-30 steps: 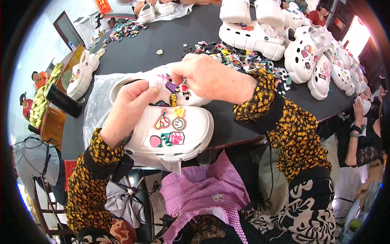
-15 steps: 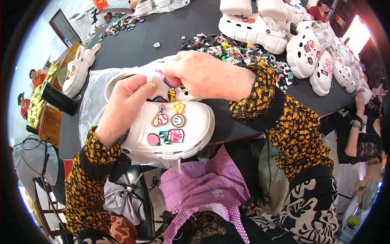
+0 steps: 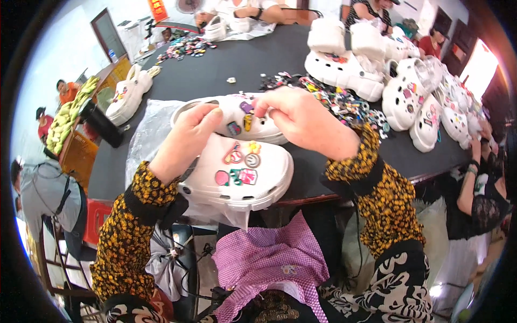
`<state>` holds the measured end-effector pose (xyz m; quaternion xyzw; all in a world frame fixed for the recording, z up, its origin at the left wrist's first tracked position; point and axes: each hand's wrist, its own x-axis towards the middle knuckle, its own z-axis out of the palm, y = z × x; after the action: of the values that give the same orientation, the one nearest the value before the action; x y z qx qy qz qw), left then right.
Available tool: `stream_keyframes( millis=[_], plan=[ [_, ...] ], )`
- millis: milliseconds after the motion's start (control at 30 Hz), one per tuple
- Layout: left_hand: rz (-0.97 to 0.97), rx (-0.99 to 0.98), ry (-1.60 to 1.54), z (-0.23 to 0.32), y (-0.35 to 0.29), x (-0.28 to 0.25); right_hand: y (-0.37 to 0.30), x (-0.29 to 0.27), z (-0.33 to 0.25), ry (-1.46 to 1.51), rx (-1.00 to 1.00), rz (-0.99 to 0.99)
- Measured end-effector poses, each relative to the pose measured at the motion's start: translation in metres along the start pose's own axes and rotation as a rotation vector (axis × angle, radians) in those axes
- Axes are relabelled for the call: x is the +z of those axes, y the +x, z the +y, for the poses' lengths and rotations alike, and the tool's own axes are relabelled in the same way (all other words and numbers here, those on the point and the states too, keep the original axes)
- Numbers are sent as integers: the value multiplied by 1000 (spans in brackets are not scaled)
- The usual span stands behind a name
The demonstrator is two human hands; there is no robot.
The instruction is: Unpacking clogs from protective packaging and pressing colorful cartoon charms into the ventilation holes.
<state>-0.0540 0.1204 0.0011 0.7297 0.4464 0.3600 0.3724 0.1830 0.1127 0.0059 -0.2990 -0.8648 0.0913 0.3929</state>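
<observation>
Charm-fitting looks to be the step in hand on the far clog

The person's right hand (image 3: 309, 123) has its fingers curled in to the far clog (image 3: 230, 116), fingertips at its upper beside a purple charm (image 3: 246, 107); what they pinch, if anything, is hidden. The left hand (image 3: 186, 141) is above the heel end of the near clog (image 3: 218, 160), thumb and forefinger drawn together; whether something small sits between them cannot be told.

The far clog lies just beyond the near clog, whose toe already bears a cluster of charms, among them a yellow flower (image 3: 254, 147). The far clog shows fewer, with open holes, so its decoration seems unfinished. The next move probably calls for lining a charm up with a hole and pressing firmly while the shoe is steadied.

A plastic sheet (image 3: 146, 129) spreads left of and beneath the near clog on the dark surface (image 3: 318, 177). Beyond and right of the near clog lies a loose charm pile (image 3: 344, 102), with stacked white clogs (image 3: 344, 72) farther out.
</observation>
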Motion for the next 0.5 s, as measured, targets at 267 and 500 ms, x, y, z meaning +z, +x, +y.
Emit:
stream_keyframes(
  millis=[267,500],
  plan=[
    [127,65,-41,20,-24,-47,-14,-5,-33,-39,-43,-125],
    [303,70,316,-61,-73,-129,2,-1,-41,-115,-221,-146]
  ],
)
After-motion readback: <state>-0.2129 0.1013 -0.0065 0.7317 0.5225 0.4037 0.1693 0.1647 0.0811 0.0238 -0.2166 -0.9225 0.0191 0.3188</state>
